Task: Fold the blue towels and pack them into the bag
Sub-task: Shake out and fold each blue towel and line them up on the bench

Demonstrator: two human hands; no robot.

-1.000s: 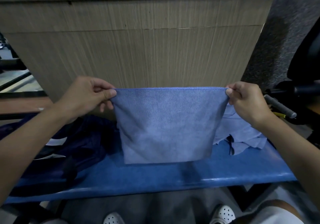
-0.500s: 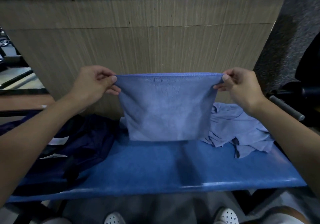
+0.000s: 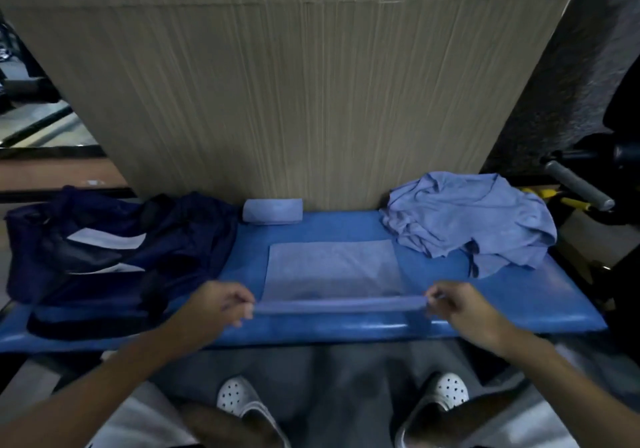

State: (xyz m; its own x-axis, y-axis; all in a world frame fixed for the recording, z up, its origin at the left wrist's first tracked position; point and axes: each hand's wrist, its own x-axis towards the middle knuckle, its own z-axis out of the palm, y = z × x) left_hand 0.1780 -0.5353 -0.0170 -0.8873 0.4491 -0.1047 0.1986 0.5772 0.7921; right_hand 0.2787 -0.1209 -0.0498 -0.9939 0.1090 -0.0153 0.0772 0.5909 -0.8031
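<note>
The blue towel point(image 3: 332, 267) lies flat on the surface point(image 3: 519, 302), mid-frame. The left hand point(image 3: 221, 304) and right hand point(image 3: 457, 305) each pinch a near corner. Next, I think, they fold it over.

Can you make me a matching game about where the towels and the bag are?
1. dark navy fabric bag
2. crumpled pile of light blue towels
3. small folded blue towel
4. flat blue towel

A. pinched by left hand and right hand
B. left end of blue padded bench
C. right end of bench
D. back, against wooden panel

Pairs: 1-B, 2-C, 3-D, 4-A
</note>
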